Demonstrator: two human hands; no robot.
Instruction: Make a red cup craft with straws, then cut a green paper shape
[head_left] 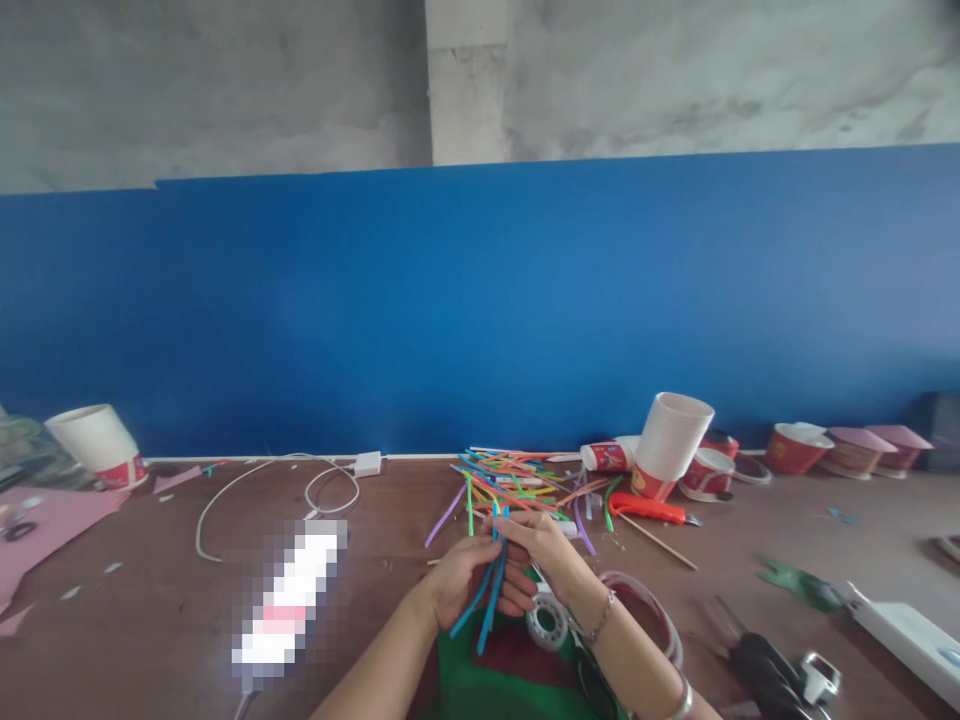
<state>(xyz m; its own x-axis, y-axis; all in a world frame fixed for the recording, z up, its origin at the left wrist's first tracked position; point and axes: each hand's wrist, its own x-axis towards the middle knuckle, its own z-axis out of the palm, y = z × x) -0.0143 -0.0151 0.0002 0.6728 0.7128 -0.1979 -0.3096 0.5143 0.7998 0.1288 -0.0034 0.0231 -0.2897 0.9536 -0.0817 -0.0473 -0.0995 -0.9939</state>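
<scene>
Between my two hands are a few blue strips (493, 600), which hang down toward me with their upper ends at my fingertips. My left hand (459, 580) has its thumb and fingers closed around them from the left. From the right, my right hand (536, 550) pinches the strips near their top. Right behind my hands lies a loose pile of coloured strips (517, 480). A white tape roll (547, 622) sits just below my right hand, close to a green and dark red sheet (487, 685).
Stacked paper cups (671, 440) and an orange cutter (649, 508) stand and lie at the back right. Pliers (765, 660) and a white tool (911, 635) are at the right. A white cable (206, 510), a blurred-out bright device (289, 600) and pink paper (56, 530) occupy the left.
</scene>
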